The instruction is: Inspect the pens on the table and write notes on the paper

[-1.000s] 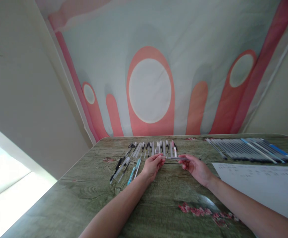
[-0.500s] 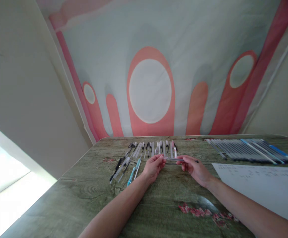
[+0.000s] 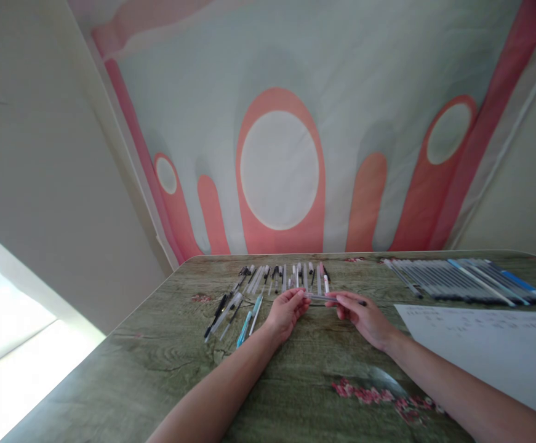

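Note:
Between my two hands a slim, clear pen (image 3: 319, 297) with a dark tip lies nearly level, just above the table. My left hand (image 3: 287, 312) is closed, pinching the pen's left end between thumb and fingers. The right end is in the fingers of my right hand (image 3: 357, 315), also closed, and the dark tip sticks out past them. Just beyond my hands lies a row of pens, caps and pen parts (image 3: 284, 278). Left of my left hand are loose black and clear pens (image 3: 224, 314) and turquoise pens (image 3: 244, 329).
At the back right a neat row of clear pens (image 3: 452, 280) ends in a few blue ones. In front of it lies a white sheet of paper (image 3: 489, 351) with faint writing. The wood-patterned table (image 3: 157, 369) bears a printed pink flower design near my right forearm.
The fingers of my right hand have shifted slightly along the pen, and its dark tip has tilted a little downward. My left hand stays almost still.

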Action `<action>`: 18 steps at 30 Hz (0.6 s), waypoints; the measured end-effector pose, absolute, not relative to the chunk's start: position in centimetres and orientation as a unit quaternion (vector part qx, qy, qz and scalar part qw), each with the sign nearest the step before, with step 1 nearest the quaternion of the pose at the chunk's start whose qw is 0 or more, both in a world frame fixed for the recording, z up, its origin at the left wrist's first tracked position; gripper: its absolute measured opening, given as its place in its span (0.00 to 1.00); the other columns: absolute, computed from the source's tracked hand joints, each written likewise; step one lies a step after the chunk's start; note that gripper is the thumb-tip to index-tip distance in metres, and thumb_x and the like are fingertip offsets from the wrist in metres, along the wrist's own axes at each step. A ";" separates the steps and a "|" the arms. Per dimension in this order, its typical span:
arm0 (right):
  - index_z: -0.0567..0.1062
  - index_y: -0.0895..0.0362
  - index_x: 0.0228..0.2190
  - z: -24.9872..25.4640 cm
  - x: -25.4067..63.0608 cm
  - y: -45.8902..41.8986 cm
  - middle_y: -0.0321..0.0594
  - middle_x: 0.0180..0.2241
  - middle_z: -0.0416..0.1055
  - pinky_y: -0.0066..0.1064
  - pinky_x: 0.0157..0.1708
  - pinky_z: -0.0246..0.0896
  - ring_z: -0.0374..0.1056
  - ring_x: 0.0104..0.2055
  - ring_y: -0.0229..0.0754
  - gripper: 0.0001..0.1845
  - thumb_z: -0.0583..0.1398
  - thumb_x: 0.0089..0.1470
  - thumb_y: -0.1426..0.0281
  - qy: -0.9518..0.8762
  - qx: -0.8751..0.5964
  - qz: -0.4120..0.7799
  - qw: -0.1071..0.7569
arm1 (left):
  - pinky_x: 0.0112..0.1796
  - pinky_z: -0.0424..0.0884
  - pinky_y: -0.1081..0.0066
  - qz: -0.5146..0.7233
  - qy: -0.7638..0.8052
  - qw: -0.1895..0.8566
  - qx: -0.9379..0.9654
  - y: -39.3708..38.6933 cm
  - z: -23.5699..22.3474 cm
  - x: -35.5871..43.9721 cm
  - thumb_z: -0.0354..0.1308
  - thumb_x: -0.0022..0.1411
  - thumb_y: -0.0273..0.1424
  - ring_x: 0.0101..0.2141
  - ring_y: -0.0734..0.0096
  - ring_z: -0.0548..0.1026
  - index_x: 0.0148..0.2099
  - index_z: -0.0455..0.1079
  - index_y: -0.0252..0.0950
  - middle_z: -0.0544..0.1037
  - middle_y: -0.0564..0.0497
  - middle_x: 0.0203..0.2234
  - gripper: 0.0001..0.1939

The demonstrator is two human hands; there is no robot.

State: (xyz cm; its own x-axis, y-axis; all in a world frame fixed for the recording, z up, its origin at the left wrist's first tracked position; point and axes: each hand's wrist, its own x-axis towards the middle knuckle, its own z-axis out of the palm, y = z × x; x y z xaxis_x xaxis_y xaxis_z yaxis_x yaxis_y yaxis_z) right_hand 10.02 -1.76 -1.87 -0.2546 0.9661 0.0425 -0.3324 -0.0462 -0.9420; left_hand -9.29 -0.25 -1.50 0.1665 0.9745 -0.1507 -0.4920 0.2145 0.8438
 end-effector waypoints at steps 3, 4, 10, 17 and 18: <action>0.74 0.58 0.39 -2.0 10.1 -1.8 0.44 0.32 0.73 0.29 0.28 0.56 0.59 0.26 0.35 0.18 0.60 0.45 0.63 -0.481 -0.344 0.628 0.506 | 0.34 0.69 0.75 0.525 0.377 0.674 0.357 -0.4 -1.6 -9.1 0.58 0.52 0.30 0.28 0.76 0.72 0.40 0.68 0.30 0.74 0.47 0.28 0.13; 0.74 0.58 0.39 -2.0 10.1 -1.8 0.44 0.32 0.73 0.29 0.28 0.55 0.59 0.26 0.35 0.19 0.60 0.46 0.63 -0.484 -0.345 0.625 0.506 | 0.35 0.68 0.74 0.523 0.380 0.669 0.368 -0.4 -1.7 -9.0 0.58 0.52 0.31 0.29 0.76 0.73 0.42 0.67 0.30 0.74 0.46 0.29 0.14; 0.73 0.57 0.40 -2.1 10.1 -1.8 0.42 0.34 0.72 0.28 0.28 0.55 0.58 0.26 0.34 0.19 0.59 0.46 0.63 -0.492 -0.345 0.617 0.508 | 0.38 0.67 0.69 0.516 0.352 0.655 0.424 -0.4 -1.9 -9.0 0.56 0.53 0.29 0.34 0.72 0.73 0.53 0.60 0.37 0.72 0.47 0.39 0.24; 0.71 0.55 0.43 -1.8 9.8 -2.1 0.40 0.34 0.72 0.30 0.31 0.56 0.60 0.27 0.35 0.20 0.57 0.48 0.61 -0.544 -0.370 0.567 0.496 | 0.39 0.66 0.69 0.505 0.332 0.662 0.443 -0.5 -2.0 -9.2 0.56 0.50 0.23 0.40 0.68 0.71 0.55 0.57 0.39 0.66 0.44 0.49 0.29; 0.71 0.55 0.44 -1.7 9.8 -2.3 0.39 0.34 0.72 0.31 0.32 0.56 0.60 0.27 0.35 0.20 0.56 0.49 0.60 -0.559 -0.376 0.552 0.492 | 0.39 0.65 0.69 0.505 0.329 0.663 0.444 -0.6 -2.0 -9.2 0.56 0.50 0.23 0.42 0.67 0.70 0.56 0.57 0.39 0.65 0.44 0.51 0.29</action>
State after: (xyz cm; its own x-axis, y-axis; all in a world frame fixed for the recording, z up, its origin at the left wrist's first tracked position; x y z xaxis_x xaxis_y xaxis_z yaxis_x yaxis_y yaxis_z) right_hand 9.78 -2.25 -1.70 -0.2327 0.9631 0.1350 -0.1228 0.1087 -0.9865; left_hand -9.21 -0.57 -2.05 0.2739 0.9617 0.0116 -0.3783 0.0966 0.9206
